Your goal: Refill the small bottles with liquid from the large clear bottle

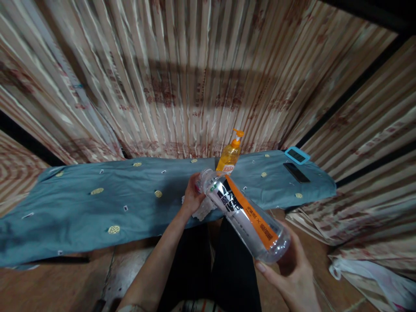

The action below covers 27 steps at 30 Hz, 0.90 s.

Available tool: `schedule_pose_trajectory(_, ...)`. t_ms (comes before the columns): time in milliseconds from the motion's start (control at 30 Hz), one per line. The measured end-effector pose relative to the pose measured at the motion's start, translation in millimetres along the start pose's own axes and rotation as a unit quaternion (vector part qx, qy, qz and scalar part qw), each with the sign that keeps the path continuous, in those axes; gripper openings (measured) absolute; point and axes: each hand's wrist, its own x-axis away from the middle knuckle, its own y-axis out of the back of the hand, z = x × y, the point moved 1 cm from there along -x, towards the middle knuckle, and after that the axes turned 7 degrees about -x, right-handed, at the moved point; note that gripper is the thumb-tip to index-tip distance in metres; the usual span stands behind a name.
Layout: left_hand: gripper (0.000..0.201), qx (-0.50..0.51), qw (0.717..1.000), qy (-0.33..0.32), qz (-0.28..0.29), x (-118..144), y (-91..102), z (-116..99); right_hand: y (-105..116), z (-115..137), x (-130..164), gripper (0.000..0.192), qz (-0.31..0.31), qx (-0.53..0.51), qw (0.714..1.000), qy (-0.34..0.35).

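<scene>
The step seems a two-handed hold: the bottle slants between the fingers, left hand gripping its neck, right hand cupping its base. Turning it calls for steady grips.

Clear plastic bottle: label silvery-grey with black lettering, long orange panel, dark characters on the orange. See-through amber-yellow plastic pump bottle — orange pump head, pale label with reddish print. Blue-grey cloth scattered with yellow netted ovals, small white rectangles. Beige-and-brown striped fabric curtain, dark-red floral print. Flat rectangular phone: black. Rounded blue-rimmed device: dark face.
</scene>
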Motion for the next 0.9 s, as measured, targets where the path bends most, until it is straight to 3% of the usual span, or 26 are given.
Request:
schedule_pose_trajectory(167, 0.074, -0.006, 1.0, -0.005, 0.003, -0.2, 0.2, -0.6, -9.8, 7.6, 5.5, 0.083, -0.014, 0.004, 1.0, -0.012)
schedule_pose_trajectory(467, 0.07, -0.012, 1.0, -0.024, 0.004, -0.2, 0.9, -4.2, -6.5, 5.9, 5.9, 0.084, -0.003, 0.019, 1.0, -0.016)
schedule_pose_trajectory(700, 0.077, 0.021, 1.0, -0.004, -0.001, 0.4, 0.1, -3.0, -9.8, 7.8, 7.5, 0.086, -0.023, -0.004, 0.999, -0.027)
schedule_pose_trajectory(900, 0.075, 0.023, 1.0, 0.012, -0.002, 1.4, 0.7, -3.4, 2.1, -2.2, 2.2, 0.083, 0.016, 0.005, 1.0, 0.008)
